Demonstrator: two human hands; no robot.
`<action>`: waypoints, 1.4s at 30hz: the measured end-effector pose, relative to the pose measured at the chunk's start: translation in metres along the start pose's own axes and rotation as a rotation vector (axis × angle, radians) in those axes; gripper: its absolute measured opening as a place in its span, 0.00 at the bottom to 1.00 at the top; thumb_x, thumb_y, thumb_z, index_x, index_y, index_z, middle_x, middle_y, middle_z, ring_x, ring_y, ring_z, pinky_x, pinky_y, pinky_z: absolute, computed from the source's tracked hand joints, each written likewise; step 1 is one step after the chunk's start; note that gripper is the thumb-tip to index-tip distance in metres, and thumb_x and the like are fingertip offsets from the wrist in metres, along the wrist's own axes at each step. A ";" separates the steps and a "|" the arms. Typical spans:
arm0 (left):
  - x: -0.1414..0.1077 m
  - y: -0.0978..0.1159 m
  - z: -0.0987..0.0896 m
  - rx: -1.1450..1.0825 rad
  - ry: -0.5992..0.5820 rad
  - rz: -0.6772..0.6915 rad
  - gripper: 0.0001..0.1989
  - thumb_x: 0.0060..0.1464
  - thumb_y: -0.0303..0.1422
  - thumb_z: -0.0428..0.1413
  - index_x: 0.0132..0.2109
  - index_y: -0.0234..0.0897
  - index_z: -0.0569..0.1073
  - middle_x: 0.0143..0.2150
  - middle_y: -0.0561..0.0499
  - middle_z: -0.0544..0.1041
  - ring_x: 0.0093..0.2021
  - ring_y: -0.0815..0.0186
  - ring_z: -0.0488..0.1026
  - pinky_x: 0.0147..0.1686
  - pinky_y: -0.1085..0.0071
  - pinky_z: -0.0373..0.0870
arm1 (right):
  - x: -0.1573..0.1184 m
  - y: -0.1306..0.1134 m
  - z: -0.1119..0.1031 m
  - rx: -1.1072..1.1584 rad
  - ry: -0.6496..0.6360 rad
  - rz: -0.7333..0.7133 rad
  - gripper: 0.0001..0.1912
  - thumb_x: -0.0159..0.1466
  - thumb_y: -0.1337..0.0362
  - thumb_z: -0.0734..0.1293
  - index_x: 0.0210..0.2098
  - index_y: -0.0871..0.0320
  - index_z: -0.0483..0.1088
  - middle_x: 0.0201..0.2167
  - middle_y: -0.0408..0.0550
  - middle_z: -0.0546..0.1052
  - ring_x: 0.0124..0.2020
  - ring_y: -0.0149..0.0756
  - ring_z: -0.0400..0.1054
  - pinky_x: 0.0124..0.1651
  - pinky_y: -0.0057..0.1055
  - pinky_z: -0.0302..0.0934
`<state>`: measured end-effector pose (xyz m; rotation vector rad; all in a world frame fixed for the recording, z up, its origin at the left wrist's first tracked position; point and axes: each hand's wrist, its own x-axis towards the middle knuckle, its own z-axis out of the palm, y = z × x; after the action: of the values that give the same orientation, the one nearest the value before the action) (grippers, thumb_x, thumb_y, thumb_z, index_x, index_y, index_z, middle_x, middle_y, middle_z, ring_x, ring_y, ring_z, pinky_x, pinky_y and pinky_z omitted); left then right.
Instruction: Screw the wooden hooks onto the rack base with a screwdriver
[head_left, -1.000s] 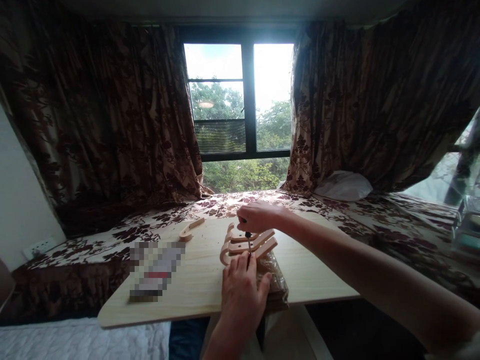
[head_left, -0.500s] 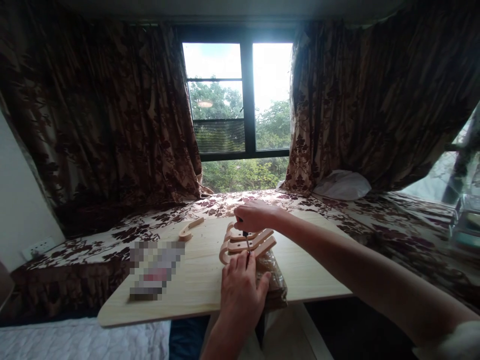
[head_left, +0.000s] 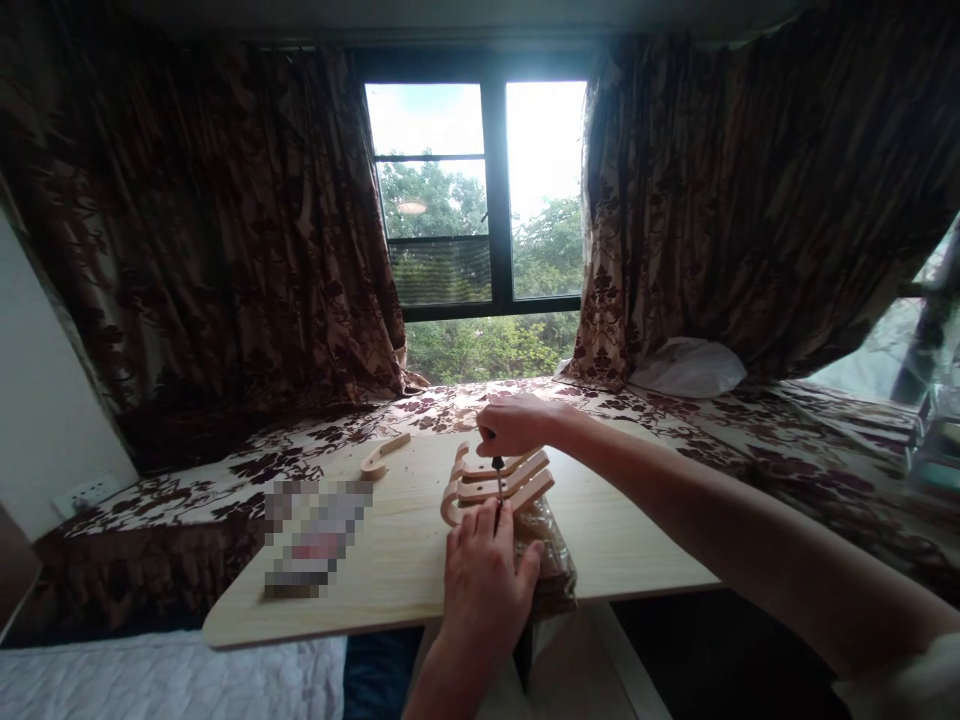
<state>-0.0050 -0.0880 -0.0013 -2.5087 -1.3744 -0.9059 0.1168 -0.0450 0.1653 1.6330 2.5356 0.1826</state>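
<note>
My right hand is closed round the dark handle of a screwdriver, held upright with its shaft pointing down. Several curved wooden hooks lie side by side under it, with small dark holes in their flat arms. On the nearest hook, my left hand presses with its fingers around the spot where the shaft comes down; the tip is hidden behind the fingers. The left thumb lies over a plastic-wrapped brown package beneath the hooks. Another wooden hook lies apart to the left.
A pale wooden table bears all this. At its left lies a blurred-out flat object. Behind are a flower-patterned cover, a window and curtains; a white plastic bag lies at the back right.
My right hand has turned slightly on the screwdriver handle, its wrist a bit higher. The left hand keeps its place on the hook. The whole view has shifted slightly.
</note>
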 end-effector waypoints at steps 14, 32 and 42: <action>0.001 0.002 -0.002 0.001 -0.024 -0.011 0.22 0.59 0.39 0.48 0.57 0.33 0.67 0.57 0.43 0.67 0.56 0.54 0.61 0.53 0.57 0.59 | 0.000 -0.001 -0.003 0.016 0.004 -0.029 0.15 0.66 0.58 0.62 0.47 0.60 0.68 0.44 0.50 0.72 0.40 0.36 0.69 0.40 0.39 0.66; 0.001 0.000 0.003 -0.037 -0.017 -0.061 0.22 0.58 0.40 0.48 0.56 0.35 0.68 0.57 0.44 0.68 0.57 0.55 0.61 0.54 0.57 0.58 | -0.002 0.000 -0.002 0.019 -0.006 -0.031 0.13 0.66 0.59 0.62 0.47 0.60 0.68 0.44 0.49 0.72 0.40 0.36 0.69 0.41 0.39 0.66; -0.001 0.001 -0.002 -0.046 -0.023 -0.084 0.22 0.57 0.39 0.48 0.56 0.35 0.68 0.57 0.45 0.68 0.57 0.55 0.61 0.55 0.57 0.57 | 0.000 -0.003 -0.007 0.059 -0.008 -0.040 0.14 0.66 0.58 0.62 0.47 0.60 0.68 0.44 0.49 0.72 0.39 0.36 0.69 0.40 0.39 0.66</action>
<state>-0.0054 -0.0903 -0.0006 -2.5197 -1.4930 -0.9378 0.1127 -0.0470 0.1716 1.5985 2.5895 0.0983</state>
